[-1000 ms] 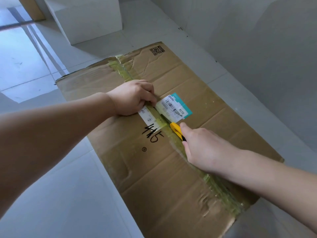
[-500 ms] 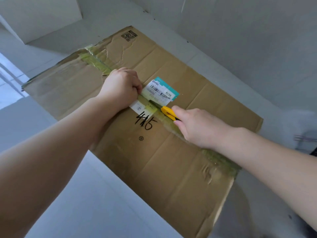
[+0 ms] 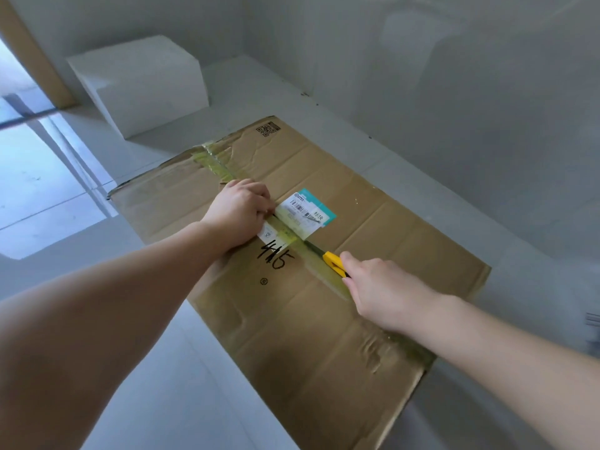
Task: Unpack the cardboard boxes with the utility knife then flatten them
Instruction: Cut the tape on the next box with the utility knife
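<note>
Cardboard box (image 3: 292,319) lies near white block (image 3: 143,82), wall (image 3: 454,92) just beside.

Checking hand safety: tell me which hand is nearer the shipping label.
Left. The left hand touches the shipping label at its edge; the right hand grips the utility knife below it, apart.

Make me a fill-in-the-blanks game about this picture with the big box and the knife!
1. The right hand grips a utility knife whose handle is coloured ____.
2. The left hand presses down on the flat brown cardboard box beside the white and teal shipping ____.
3. The number handwritten in black marker on the cardboard is ____.
4. The knife lies along the strip of yellowish ____ that runs down the middle of the box.

Missing words: yellow; label; 415; tape
</note>
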`<state>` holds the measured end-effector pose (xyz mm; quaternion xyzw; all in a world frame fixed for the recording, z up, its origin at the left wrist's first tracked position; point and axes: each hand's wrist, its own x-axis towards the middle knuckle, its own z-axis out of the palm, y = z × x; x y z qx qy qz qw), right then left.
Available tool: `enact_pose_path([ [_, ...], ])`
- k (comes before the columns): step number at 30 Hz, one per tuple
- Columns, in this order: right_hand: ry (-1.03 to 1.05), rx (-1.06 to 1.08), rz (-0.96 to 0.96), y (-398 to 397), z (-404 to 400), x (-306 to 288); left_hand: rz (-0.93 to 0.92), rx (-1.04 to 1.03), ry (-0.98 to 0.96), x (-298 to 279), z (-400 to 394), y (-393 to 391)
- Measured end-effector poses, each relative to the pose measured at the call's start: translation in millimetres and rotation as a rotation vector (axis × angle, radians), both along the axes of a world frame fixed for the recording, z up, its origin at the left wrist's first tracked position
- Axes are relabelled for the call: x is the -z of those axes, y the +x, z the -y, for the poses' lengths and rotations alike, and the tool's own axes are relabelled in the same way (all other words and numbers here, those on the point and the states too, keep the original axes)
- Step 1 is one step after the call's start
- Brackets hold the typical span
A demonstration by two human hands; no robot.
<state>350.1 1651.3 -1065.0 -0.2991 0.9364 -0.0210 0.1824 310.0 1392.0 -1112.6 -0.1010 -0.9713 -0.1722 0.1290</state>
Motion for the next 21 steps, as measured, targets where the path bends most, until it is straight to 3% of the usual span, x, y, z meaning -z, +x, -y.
enact_pose_path([
  [4, -0.024, -0.008, -0.010, 1.5, -3.5, -0.7, 0.002, 0.005, 0.016, -0.5, -11.0, 8.3],
  [13, -0.019, 0.009, -0.020, 5.0, -4.8, -4.2, 0.014, 0.226, 0.060, 1.9, -40.4, 20.9],
  [21, 0.023, 0.018, 0.032, 12.0, -22.1, -9.1, 0.064, 0.218, 0.039, 1.0, -41.7, 22.3],
])
